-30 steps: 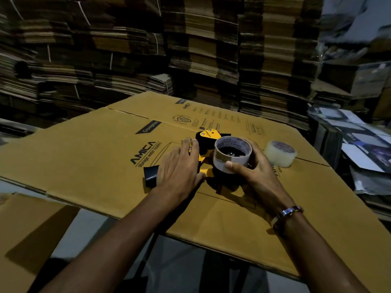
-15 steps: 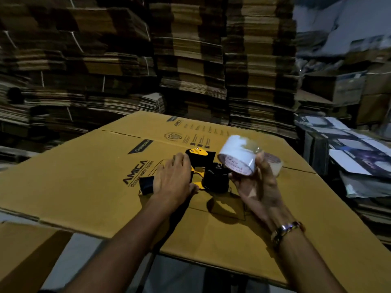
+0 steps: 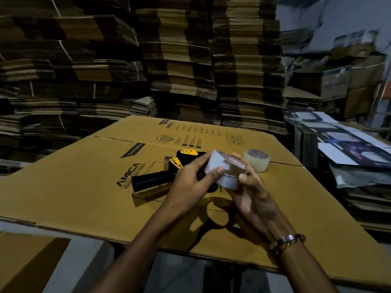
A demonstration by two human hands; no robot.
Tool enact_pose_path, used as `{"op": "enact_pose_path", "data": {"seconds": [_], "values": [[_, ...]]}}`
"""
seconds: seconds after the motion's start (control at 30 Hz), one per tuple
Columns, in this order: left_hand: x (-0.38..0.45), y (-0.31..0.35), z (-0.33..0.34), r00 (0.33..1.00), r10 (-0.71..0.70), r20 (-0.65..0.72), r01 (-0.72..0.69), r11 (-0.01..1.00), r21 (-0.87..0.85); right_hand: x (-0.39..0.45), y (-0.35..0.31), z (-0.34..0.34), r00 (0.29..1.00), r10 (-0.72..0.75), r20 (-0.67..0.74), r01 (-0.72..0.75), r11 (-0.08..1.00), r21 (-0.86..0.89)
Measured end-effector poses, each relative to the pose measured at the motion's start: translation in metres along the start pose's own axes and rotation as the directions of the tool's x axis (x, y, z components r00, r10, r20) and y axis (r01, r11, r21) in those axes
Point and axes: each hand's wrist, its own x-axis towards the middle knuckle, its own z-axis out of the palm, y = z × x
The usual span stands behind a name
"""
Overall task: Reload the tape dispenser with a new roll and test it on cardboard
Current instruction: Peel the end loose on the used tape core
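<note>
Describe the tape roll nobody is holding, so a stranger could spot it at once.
Start at the big flattened brown cardboard box. Right of both hands sits a translucent clear tape roll, lying flat by itself. Unlike the white tape roll in hand, it is untouched.

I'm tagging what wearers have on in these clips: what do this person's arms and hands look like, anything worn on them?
Both forearms are bare as far as the frame shows, with no sleeves in view. The left hand has no glove; I can make out no ring or watch. The right hand is also gloveless, and a shiny silver metal bracelet circles its wrist.
</note>
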Motion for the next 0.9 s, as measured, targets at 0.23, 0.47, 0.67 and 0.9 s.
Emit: {"op": "enact_pose_path", "data": {"seconds": [0.23, 0.47, 0.67, 0.9], "values": [[-0.025, -0.009, 0.025, 0.887, 0.273, -0.373, -0.194, 0.952, 0.235, -0.019, 0.008, 0.010, 0.971, -0.210, -0.114, 0.149, 0.905, -0.399], [-0.032, -0.016, 0.026, 0.885, 0.136, -0.445, -0.125, 0.991, 0.053, -0.024, 0.010, 0.010, 0.909, -0.413, -0.056, 0.204, 0.559, -0.804], [-0.021, -0.004, -0.003, 0.967, 0.089, -0.237, -0.122, 0.984, -0.127, -0.031, 0.002, 0.011, 0.941, -0.336, -0.033, 0.223, 0.691, -0.687], [-0.015, 0.010, -0.014, 0.972, 0.233, 0.013, -0.232, 0.972, -0.044, -0.038, -0.004, 0.011, 0.997, -0.054, 0.051, 0.069, 0.929, -0.363]]}}
